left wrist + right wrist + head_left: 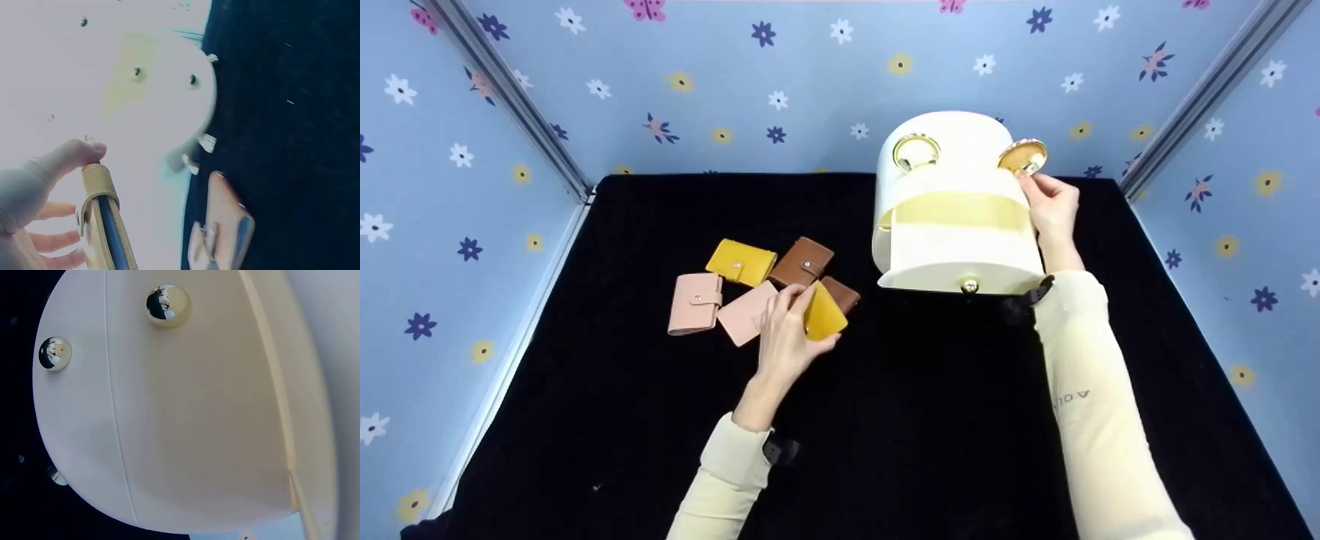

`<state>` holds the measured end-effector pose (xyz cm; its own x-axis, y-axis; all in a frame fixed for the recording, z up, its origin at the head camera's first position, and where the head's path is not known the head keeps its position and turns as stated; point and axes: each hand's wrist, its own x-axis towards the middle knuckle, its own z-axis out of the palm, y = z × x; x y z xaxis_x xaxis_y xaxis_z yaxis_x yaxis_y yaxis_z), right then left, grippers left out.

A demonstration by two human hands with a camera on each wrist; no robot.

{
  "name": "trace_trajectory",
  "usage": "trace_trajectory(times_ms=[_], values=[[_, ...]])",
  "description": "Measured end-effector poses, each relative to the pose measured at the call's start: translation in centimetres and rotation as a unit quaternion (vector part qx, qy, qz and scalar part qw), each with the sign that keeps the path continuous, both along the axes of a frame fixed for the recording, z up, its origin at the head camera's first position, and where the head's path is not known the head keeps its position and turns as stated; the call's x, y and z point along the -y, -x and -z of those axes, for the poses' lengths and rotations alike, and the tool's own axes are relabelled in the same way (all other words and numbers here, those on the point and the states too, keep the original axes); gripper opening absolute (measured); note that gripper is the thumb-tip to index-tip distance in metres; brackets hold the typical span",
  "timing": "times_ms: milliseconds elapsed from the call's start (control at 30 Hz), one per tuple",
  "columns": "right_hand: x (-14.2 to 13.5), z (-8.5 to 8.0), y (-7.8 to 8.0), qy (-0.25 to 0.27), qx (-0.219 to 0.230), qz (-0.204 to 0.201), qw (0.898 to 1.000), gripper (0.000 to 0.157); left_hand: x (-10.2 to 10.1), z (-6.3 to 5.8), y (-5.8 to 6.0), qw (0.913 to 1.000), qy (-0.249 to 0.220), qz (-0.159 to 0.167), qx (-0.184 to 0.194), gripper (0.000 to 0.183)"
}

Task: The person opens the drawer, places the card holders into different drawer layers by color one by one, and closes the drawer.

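Note:
My left hand (787, 337) grips a yellow snap wallet (826, 313), tilted up above the other wallets. In the left wrist view the thumb lies over the end of this wallet (101, 225), with the other fingers at its side. My right hand (1054, 210) holds a white drawer box (960, 251) at its upper right, its fingertips at the gold-rimmed round ear (1023, 156). A drawer with a round gold knob (969, 285) is pulled out at the box's front. In the right wrist view the fingers are out of sight; the box front and knobs (169, 305) fill it.
Several wallets lie close together left of the box: a yellow one (741, 262), a brown one (802, 261), another brown one (841, 294) partly hidden, and pink ones (695, 303) (744, 313). Black cloth (922, 435) covers the table; flowered walls stand around it.

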<state>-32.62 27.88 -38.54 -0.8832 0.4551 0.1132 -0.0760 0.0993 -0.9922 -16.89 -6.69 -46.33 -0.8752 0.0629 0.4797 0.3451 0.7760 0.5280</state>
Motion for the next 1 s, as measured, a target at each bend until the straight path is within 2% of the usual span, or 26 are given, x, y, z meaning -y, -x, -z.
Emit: trace_trajectory(times_ms=[400,567,800,1000], values=[[-0.2,0.2,0.2,-0.031,0.015,0.008,0.999,0.025,-2.5,-3.6,1.3,0.9974,-0.031,0.038,-0.053,0.071],[-0.2,0.2,0.3,-0.032,0.013,0.005,0.999,0.023,-3.6,-5.4,1.9,0.9961,-0.034,0.05,-0.065,0.071],[-0.1,0.0,0.1,-0.004,0.007,0.001,1.0,0.018,-5.0,-7.7,2.7,0.9938,-0.039,0.071,-0.076,0.069],[-0.1,0.0,0.0,-0.018,0.014,0.001,1.0,0.02,-6.5,-9.7,3.6,0.9925,-0.032,0.081,-0.087,0.069]])
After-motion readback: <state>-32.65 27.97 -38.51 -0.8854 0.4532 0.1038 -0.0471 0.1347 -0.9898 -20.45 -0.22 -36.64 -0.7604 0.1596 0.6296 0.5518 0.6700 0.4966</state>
